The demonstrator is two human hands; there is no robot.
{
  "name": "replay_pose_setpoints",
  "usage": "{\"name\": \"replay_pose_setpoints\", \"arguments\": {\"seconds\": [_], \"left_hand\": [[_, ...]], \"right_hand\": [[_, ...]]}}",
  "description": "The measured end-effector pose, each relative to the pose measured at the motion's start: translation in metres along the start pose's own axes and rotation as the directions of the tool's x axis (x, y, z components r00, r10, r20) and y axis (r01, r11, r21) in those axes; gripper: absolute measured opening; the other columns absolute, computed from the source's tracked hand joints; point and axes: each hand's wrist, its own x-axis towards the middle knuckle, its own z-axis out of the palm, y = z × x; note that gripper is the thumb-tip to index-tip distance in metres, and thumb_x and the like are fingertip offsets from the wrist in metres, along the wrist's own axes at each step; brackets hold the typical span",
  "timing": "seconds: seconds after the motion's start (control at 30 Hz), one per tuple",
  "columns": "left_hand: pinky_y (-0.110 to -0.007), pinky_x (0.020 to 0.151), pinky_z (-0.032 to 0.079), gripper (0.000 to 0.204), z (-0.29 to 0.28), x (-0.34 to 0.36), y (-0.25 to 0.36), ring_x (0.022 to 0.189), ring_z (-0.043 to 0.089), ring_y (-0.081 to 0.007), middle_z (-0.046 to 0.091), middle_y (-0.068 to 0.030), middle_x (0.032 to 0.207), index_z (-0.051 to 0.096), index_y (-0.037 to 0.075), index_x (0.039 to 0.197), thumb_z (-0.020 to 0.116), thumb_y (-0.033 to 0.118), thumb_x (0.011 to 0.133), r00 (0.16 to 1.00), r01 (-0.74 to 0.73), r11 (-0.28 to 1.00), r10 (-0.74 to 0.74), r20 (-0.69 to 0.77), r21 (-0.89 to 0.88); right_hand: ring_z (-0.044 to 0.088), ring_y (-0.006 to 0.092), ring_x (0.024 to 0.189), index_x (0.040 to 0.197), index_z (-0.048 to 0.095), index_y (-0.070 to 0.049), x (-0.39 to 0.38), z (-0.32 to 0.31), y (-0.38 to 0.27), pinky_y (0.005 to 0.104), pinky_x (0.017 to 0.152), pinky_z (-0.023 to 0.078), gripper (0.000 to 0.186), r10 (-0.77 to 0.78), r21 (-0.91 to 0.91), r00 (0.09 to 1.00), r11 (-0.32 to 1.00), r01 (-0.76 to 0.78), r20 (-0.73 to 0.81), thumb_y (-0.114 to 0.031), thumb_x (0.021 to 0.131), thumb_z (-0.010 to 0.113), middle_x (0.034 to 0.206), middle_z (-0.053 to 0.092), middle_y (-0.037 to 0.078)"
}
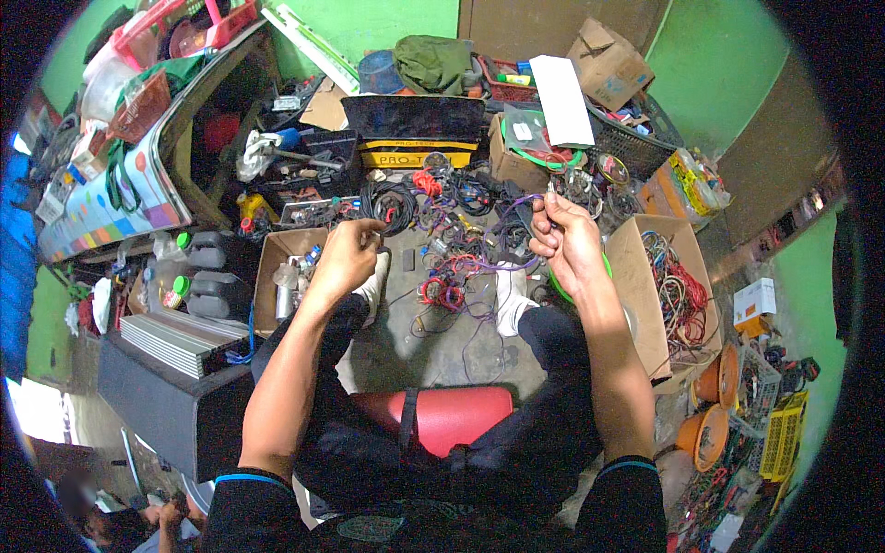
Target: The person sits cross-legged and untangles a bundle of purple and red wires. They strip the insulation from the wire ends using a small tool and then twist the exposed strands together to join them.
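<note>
My right hand [567,238] is raised over the right side of the floor pile, its fingers closed on a purple cable [516,205]. A small pale end of that cable sticks up above the fingertips. On the other side, my left hand [347,260] is held in a pinch beside a black coiled cable [395,205]; what it grips, if anything, is too small to make out. Between and beyond my feet lies a tangle of wires [461,247] with small plugs and parts. A red coil [444,293] rests at its near edge.
A cardboard box of wires [678,293] stands at my right, an open carton of bottles [275,279] at my left. Ahead sits a black and yellow toolbox [417,152]. A finned metal unit [184,339] rests on a dark case. At lower left another person [129,525] is partly visible.
</note>
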Motion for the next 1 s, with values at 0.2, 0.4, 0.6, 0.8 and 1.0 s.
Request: {"name": "replay_pose_setpoints", "arguments": {"seconds": [0.2,0.4,0.6,0.8,1.0], "left_hand": [[-0.047,0.079,0.052,0.04,0.014,-0.014,0.007,0.092,0.063,-0.0403,0.063,-0.0266,0.099,0.061,-0.002,0.109,0.067,0.027,0.081,0.998,-0.06,0.905,0.041,0.055,0.421],[-0.045,0.089,0.048,0.052,0.023,-0.024,0.03,0.108,0.057,-0.0402,0.056,-0.0267,0.119,0.058,0.003,0.119,0.074,0.026,0.075,0.958,-0.158,0.851,0.255,-0.13,0.501],[-0.035,0.079,0.049,0.069,0.013,-0.037,0.066,0.093,0.063,-0.019,0.064,-0.0157,0.097,0.043,-0.001,0.131,0.077,0.02,0.076,0.814,0.061,0.955,0.121,0.568,-0.291],[-0.031,0.06,0.046,0.07,0.017,-0.037,0.061,0.067,0.058,-0.0128,0.06,-0.0064,0.075,0.046,0.008,0.13,0.08,0.013,0.07,0.904,-0.254,0.898,0.352,0.241,-0.359],[-0.036,0.067,0.046,0.034,0.022,-0.035,0.058,0.075,0.057,-0.0226,0.056,-0.0094,0.078,0.065,0.004,0.098,0.078,0.02,0.072,0.748,-0.614,0.733,0.659,0.079,-0.293]], "right_hand": [[0.031,0.0055,0.046,0.092,0.055,-0.001,-0.003,0.011,0.001,0.0197,0.042,0.028,0.025,0.077,-0.02,0.993,0.997,-0.075,0.087,-0.025,0.098,0.049,0.064,0.046,0.001],[0.032,0.0049,0.046,0.093,0.054,-0.001,-0.005,0.022,0.013,0.0197,0.042,0.029,0.026,0.154,-0.039,0.973,0.988,-0.149,0.17,-0.025,0.098,0.047,0.066,0.048,0.002],[0.032,0.0046,0.045,0.093,0.054,-0.001,-0.006,0.028,0.015,0.0192,0.041,0.028,0.026,0.165,-0.025,0.97,0.986,-0.163,0.176,-0.024,0.099,0.046,0.066,0.05,0.003],[0.035,0.0038,0.039,0.092,0.057,0.001,-0.004,0.023,0.015,0.0192,0.035,0.026,0.028,0.119,-0.19,0.99,0.976,-0.103,0.076,-0.026,0.097,0.051,0.06,0.052,0.002],[0.04,0.0047,0.038,0.089,0.06,0.001,-0.005,0.027,0.014,0.0201,0.033,0.03,0.029,0.15,-0.282,0.988,0.95,-0.135,0.032,-0.025,0.096,0.051,0.062,0.058,0.005]]}}
